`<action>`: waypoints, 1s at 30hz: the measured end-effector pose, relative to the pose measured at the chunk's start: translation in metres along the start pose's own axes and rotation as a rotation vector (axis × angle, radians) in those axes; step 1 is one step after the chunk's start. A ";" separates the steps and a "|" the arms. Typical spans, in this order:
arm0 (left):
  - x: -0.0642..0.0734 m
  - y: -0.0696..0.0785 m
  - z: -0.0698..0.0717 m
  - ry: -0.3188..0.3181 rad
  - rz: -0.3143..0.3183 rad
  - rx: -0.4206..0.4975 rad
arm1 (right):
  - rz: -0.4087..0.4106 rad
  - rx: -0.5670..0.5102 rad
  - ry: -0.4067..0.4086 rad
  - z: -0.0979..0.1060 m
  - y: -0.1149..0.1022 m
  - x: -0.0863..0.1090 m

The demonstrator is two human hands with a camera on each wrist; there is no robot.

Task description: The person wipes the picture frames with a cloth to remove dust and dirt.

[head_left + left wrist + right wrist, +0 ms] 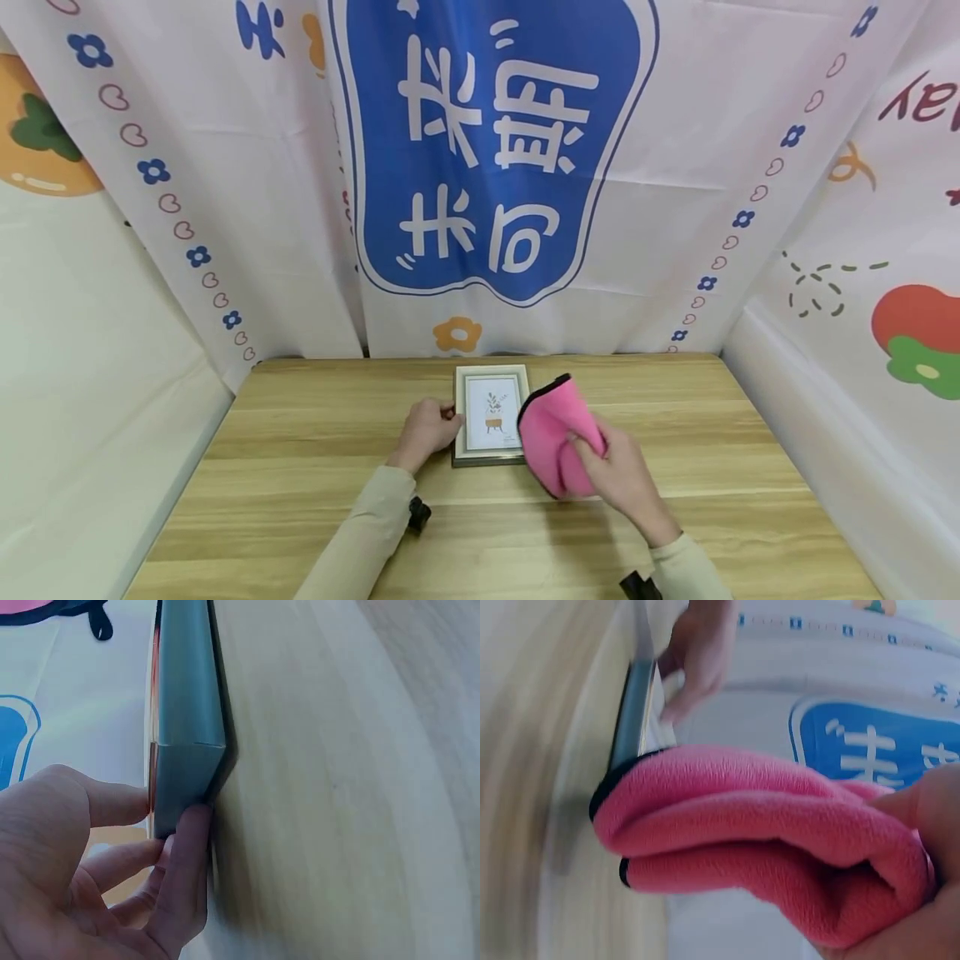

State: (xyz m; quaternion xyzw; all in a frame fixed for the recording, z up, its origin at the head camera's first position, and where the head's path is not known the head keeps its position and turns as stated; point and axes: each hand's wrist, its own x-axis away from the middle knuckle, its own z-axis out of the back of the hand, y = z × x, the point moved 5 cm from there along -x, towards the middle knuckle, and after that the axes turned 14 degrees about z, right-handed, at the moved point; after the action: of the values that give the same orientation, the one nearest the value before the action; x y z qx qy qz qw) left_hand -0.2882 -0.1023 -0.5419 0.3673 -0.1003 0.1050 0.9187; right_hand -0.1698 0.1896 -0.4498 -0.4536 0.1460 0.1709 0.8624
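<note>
The left hand (427,435) grasps a small picture frame (492,415) by its left side: in the left wrist view the thumb lies against the front rim, while the fingers bear on the side wall and reach toward the lower edge. The frame is face up on the wooden surface (285,492), immediately to the right of that hand; whether the held side is raised a little cannot be told.

The right hand (617,471) grips a folded pink cloth (557,437) with a black border, thumb on the near face and the fabric bunched in the grasp. The cloth is held above the surface, reaching out leftward from the right hand, and in the head view its edge overlaps the frame's right side. None of the views settles whether it touches the frame or only passes in front of it.

The relation that seems to matter most is the one across the frame. Its long axis runs away from the person, between the two hands. The left hand is the nearer, already in contact; from the right hand the frame lies to the left and slightly farther forward, with the cloth filling the gap. Any stroke of the cloth over the picture would therefore probably call for a leftward reach of the right hand, with the left hand steadying the opposite side.
</note>
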 end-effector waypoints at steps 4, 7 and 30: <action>-0.001 0.000 0.000 0.019 0.012 -0.028 | 0.056 0.184 0.089 0.018 0.005 -0.002; 0.000 0.000 0.000 0.022 0.016 -0.038 | 0.132 0.366 0.126 0.018 0.006 -0.004; 0.002 -0.001 0.000 -0.021 -0.017 -0.048 | 0.215 0.343 -0.120 -0.116 -0.009 0.007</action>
State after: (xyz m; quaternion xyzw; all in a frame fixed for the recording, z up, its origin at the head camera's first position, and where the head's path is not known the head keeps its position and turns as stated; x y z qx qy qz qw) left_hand -0.2863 -0.1027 -0.5415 0.3469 -0.1093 0.0909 0.9271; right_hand -0.1712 0.0893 -0.5096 -0.2712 0.1690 0.2612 0.9109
